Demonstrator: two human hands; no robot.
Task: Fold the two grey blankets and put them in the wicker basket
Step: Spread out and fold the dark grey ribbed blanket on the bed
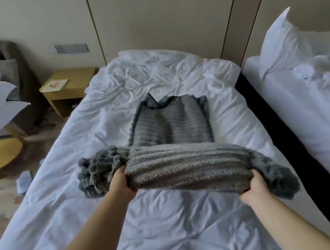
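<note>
On the white duvet (155, 81) of the middle bed, seen from its foot, a flat grey blanket (172, 124) with a ribbed pile lies lengthwise at the centre. Its far edge is rumpled into two peaks. A folded grey bundle (185, 167) of the same ribbed, fluffy cloth runs crosswise over the near end of the flat blanket and hides that edge. Whether the bundle and the flat blanket are one piece or two cannot be told.

The left hand (123, 182) grips the bundle near its left end, with the fingers closed into the fold and hidden by the cloth. A darker tufted fringe hangs beyond this hand onto the duvet. The right hand (252, 187) grips the bundle's near right corner from below, its fingers curled up into the pile. A second dark tufted end droops past it to the right. Both forearms reach in from the lower edge of the view.

To the right, a dark gap separates this bed from a second bed (312, 119), which carries crumpled white linen and an upright pillow (285, 41). To the left, a wooden bedside table (69, 92) stands beside the head of the middle bed with a card (55, 85) lying on top. A grey armchair (8, 59) stands further left, against the wall. Pale scraps (23, 180) lie on the patterned carpet beside the bed.
</note>
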